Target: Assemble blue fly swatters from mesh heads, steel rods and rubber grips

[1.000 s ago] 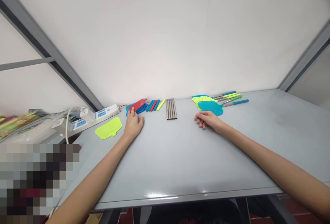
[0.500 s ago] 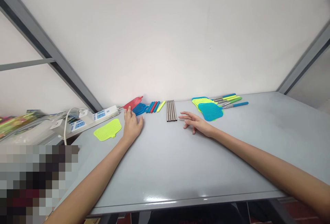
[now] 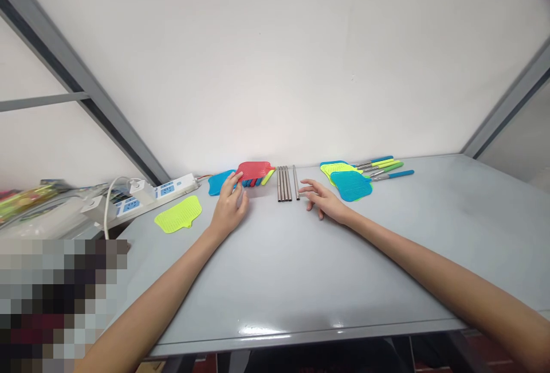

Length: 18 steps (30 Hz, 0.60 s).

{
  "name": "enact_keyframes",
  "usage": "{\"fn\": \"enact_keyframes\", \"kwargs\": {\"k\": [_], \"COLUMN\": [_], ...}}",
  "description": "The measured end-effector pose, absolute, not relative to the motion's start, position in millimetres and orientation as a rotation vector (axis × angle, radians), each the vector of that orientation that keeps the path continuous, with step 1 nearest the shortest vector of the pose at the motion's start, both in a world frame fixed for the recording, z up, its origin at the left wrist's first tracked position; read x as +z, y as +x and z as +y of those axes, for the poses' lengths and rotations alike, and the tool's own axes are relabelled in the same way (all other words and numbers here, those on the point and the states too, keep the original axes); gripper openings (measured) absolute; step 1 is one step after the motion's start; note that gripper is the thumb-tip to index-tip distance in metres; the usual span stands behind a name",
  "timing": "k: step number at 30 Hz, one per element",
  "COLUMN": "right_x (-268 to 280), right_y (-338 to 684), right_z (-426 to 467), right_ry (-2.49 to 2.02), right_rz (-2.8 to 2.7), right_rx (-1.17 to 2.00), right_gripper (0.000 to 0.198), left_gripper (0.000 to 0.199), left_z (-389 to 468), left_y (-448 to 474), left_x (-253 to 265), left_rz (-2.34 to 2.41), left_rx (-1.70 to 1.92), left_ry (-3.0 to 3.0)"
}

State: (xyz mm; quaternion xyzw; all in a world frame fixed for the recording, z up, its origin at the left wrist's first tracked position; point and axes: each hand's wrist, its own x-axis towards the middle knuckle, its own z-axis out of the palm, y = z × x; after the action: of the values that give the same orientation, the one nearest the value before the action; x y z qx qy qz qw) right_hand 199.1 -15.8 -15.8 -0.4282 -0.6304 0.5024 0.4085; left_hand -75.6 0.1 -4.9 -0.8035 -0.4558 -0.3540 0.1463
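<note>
My left hand (image 3: 230,205) pinches the near left edge of a red fly swatter head (image 3: 255,171), held over the grip handles, its stem pointing right. Beside that hand lie blue swatter heads (image 3: 218,183), partly covered by its fingers. Blue and red grips (image 3: 253,182) and a yellow grip (image 3: 268,177) show under the red head. A row of metal tubes (image 3: 283,184) lies to the right. One single metal tube (image 3: 296,183) sits apart from the row, at the fingertips of my right hand (image 3: 323,199). The fingers of that hand are spread, and whether they touch the tube is unclear.
A yellow-green swatter head (image 3: 179,214) lies at the left. Behind it stands a white power strip (image 3: 174,188) with plugs and a cable. Several whole fly swatters (image 3: 351,185) are piled at the right. A wall (image 3: 301,75) closes off the back of the grey table (image 3: 292,270).
My left hand has lifted the red swatter head off the blue ones and carried it right, over the grips. One metal tube has moved right, away from the row, beside my right hand.
</note>
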Motion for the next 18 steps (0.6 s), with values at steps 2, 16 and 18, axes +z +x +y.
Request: {"fn": "enact_keyframes", "kwargs": {"k": [2, 16, 18], "right_x": [-13.2, -15.6, -12.9], "right_y": [198.4, 197.4, 199.7], "right_z": [-17.3, -14.9, -14.7], "right_ry": [-1.058, -1.292, -1.324], "right_rz": [-1.65, -1.446, -1.431], "right_rx": [1.294, 1.234, 1.267], "right_gripper": [0.046, 0.044, 0.04], "left_gripper": [0.025, 0.022, 0.023], "left_z": [-1.8, -5.0, -3.7], "left_y": [-73.4, -72.6, -73.6], "left_x": [-4.9, -7.1, -7.7], "left_rz": [-1.265, -1.301, -1.345], "left_rx": [-1.031, -1.132, -1.154], "left_ry": [-2.344, -2.283, -2.241]}}
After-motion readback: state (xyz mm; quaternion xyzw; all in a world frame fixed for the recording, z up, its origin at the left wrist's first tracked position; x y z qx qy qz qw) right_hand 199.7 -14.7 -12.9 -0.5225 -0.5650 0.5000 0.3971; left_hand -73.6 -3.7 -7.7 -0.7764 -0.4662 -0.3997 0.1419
